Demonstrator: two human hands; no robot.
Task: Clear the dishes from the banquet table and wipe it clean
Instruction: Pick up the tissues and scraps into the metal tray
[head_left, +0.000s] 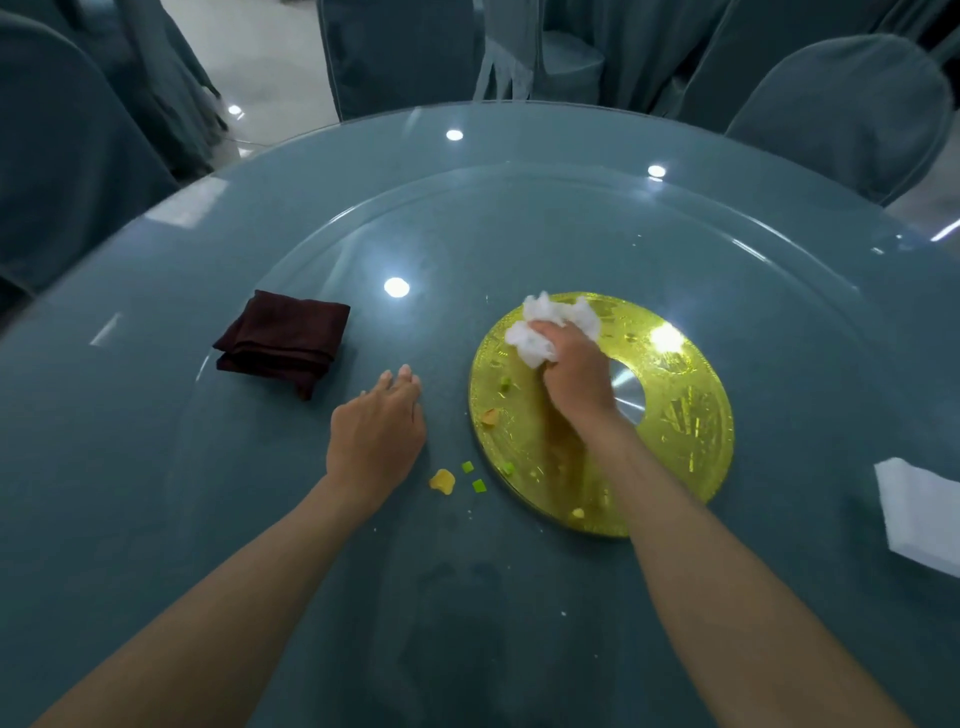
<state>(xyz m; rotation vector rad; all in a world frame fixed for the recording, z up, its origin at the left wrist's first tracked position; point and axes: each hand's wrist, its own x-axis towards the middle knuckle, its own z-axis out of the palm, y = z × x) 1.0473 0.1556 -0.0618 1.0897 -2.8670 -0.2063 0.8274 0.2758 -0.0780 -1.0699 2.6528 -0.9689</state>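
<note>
A round gold disc (685, 415) lies at the middle of the glass turntable (571, 234) on the round blue-grey table (130, 467). My right hand (576, 374) grips a crumpled white tissue (540, 332) and presses it on the disc's far left part. Small green and yellow food scraps (504, 384) lie on the disc, and more food scraps (442, 480) sit on the glass just left of it. My left hand (376, 431) rests flat on the glass, fingers straight, left of the disc.
A folded dark maroon cloth napkin (283, 340) lies on the turntable to the left. A white folded napkin (922, 514) sits at the right edge. Chairs in grey-blue covers (841, 104) ring the far side of the table.
</note>
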